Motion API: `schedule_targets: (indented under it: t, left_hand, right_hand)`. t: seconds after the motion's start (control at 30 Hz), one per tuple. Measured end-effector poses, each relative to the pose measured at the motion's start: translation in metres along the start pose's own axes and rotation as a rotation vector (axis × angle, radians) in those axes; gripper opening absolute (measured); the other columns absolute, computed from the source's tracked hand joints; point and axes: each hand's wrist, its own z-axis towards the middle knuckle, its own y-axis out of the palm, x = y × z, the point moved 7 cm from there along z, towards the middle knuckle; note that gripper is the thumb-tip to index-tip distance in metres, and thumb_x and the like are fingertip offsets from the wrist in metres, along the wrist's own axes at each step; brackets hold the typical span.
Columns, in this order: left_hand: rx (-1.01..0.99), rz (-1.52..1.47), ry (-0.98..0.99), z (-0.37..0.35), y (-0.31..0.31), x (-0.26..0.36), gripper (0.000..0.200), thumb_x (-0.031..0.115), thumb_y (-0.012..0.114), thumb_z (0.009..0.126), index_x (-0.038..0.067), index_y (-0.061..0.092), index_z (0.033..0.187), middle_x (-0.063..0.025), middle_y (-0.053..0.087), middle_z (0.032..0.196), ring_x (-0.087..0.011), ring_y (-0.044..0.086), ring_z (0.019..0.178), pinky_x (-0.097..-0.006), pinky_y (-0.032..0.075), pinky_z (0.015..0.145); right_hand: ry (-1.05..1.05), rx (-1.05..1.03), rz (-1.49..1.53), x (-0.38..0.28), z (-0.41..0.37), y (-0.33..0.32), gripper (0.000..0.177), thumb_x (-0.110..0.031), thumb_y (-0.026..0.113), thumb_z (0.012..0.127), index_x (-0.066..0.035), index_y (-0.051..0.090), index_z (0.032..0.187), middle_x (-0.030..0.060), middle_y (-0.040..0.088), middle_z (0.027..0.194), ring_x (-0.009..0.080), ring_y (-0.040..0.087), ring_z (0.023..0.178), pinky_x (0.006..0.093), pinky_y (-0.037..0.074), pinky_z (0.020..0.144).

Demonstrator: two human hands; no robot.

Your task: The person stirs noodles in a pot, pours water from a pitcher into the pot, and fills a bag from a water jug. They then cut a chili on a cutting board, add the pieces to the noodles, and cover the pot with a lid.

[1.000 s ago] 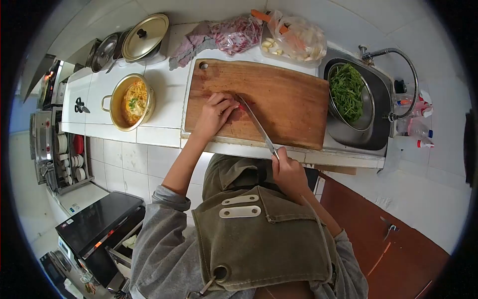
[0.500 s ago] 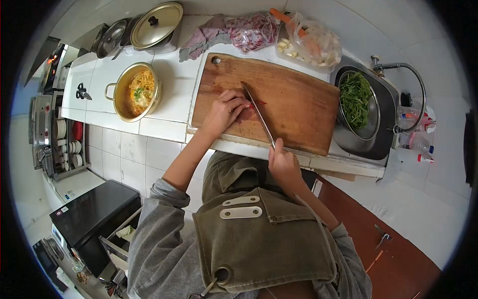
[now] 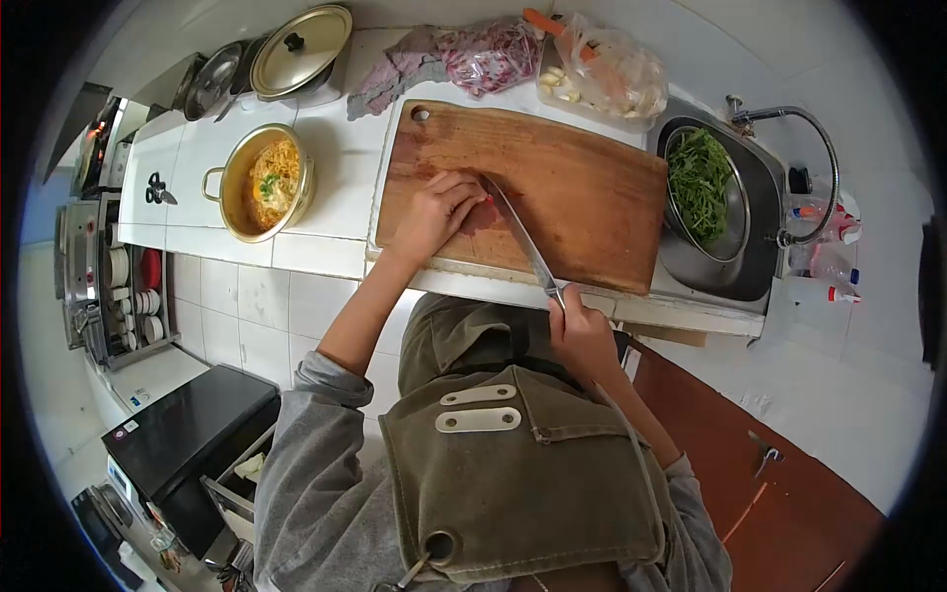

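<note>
A wooden cutting board (image 3: 582,212) lies on the white counter. My right hand (image 3: 582,335) is closed round the handle of a knife (image 3: 523,240), whose blade slants up and left across the board. Beside the blade tip, my left hand (image 3: 441,209) rests on the board with its fingers curled together. A bit of something red shows at those fingertips, mostly covered by them. Reddish wet stains mark the wood beneath the left hand.
A golden pot (image 3: 234,187) of noodles with egg stands left of the board, scissors (image 3: 158,189) beyond it. Behind are a lidded pot (image 3: 301,49), a cloth (image 3: 400,71) and plastic bags. Right, a bowl of greens (image 3: 700,187) sits in the sink (image 3: 755,276).
My right hand has moved slightly right and down with the knife, and the blade has shifted along. My left hand has moved slightly left. The whole view has shifted a little.
</note>
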Motion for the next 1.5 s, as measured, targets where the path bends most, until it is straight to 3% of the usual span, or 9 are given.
schedule_targets:
  t: [0.27,0.47,0.57,0.97,1.2,1.4,1.47,1.5]
  left_hand:
    - [0.004,-0.013,-0.001,-0.003,0.001,-0.002,0.011,0.004,0.063,0.075,0.002,0.064,0.086,-0.0095,0.061,0.090,-0.0260,0.058,0.084,-0.0338,0.047,0.075]
    - [0.011,0.013,0.007,0.000,-0.001,-0.003,0.011,0.005,0.062,0.075,0.002,0.063,0.086,-0.0102,0.061,0.090,-0.0275,0.059,0.084,-0.0338,0.048,0.076]
    - [0.037,0.015,-0.007,-0.002,-0.003,-0.005,0.011,0.006,0.062,0.076,0.002,0.063,0.086,-0.0106,0.061,0.091,-0.0279,0.059,0.085,-0.0341,0.049,0.076]
    - [-0.016,-0.002,-0.010,-0.002,-0.002,-0.005,0.012,0.006,0.061,0.077,0.001,0.062,0.088,-0.0104,0.060,0.094,-0.0282,0.059,0.086,-0.0342,0.049,0.076]
    - [-0.010,0.014,0.022,-0.002,-0.002,-0.003,0.010,0.006,0.061,0.077,0.001,0.062,0.086,-0.0111,0.060,0.093,-0.0289,0.059,0.085,-0.0345,0.049,0.075]
    - [0.043,0.040,-0.041,0.004,-0.014,-0.015,0.011,0.002,0.063,0.075,0.001,0.061,0.085,-0.0105,0.060,0.094,-0.0290,0.058,0.088,-0.0354,0.047,0.076]
    - [0.050,0.056,-0.062,0.003,-0.014,-0.016,0.010,0.002,0.063,0.074,0.001,0.060,0.084,-0.0102,0.060,0.094,-0.0287,0.058,0.088,-0.0356,0.046,0.077]
    - [0.054,0.118,-0.061,0.003,-0.016,-0.013,0.012,0.004,0.063,0.073,0.002,0.060,0.084,-0.0095,0.060,0.095,-0.0283,0.056,0.090,-0.0360,0.045,0.078]
  right_hand:
    - [0.135,-0.144,-0.083,-0.006,0.018,0.022,0.023,-0.023,0.047,0.089,-0.001,0.043,0.095,0.0207,0.056,0.056,0.0409,0.058,0.054,0.0487,0.046,0.049]
    - [0.135,-0.067,-0.053,-0.001,0.015,0.024,0.024,-0.019,0.049,0.088,0.001,0.044,0.099,0.0225,0.054,0.055,0.0430,0.056,0.055,0.0508,0.043,0.050]
    - [0.044,-0.016,0.011,0.006,0.002,0.013,0.028,-0.021,0.048,0.089,0.003,0.045,0.103,0.0215,0.055,0.056,0.0401,0.058,0.054,0.0476,0.046,0.048]
    - [0.128,-0.137,0.002,-0.003,0.009,0.005,0.032,-0.020,0.048,0.089,0.004,0.045,0.110,0.0249,0.054,0.058,0.0439,0.056,0.058,0.0511,0.043,0.055]
    - [0.144,-0.082,-0.088,-0.016,0.044,0.030,0.022,-0.021,0.046,0.089,0.000,0.044,0.093,0.0250,0.057,0.061,0.0442,0.059,0.062,0.0507,0.047,0.056]
    - [0.150,-0.088,0.037,0.009,0.007,0.026,0.028,-0.024,0.046,0.090,0.002,0.046,0.101,0.0264,0.057,0.062,0.0450,0.057,0.061,0.0494,0.046,0.056]
    - [0.068,0.080,0.162,0.017,0.001,0.013,0.030,-0.023,0.048,0.089,0.004,0.046,0.103,0.0257,0.055,0.060,0.0462,0.055,0.058,0.0492,0.044,0.054]
    - [0.170,0.047,0.221,0.012,0.003,-0.004,0.027,-0.021,0.048,0.089,0.004,0.046,0.099,0.0261,0.055,0.062,0.0469,0.055,0.060,0.0504,0.041,0.055]
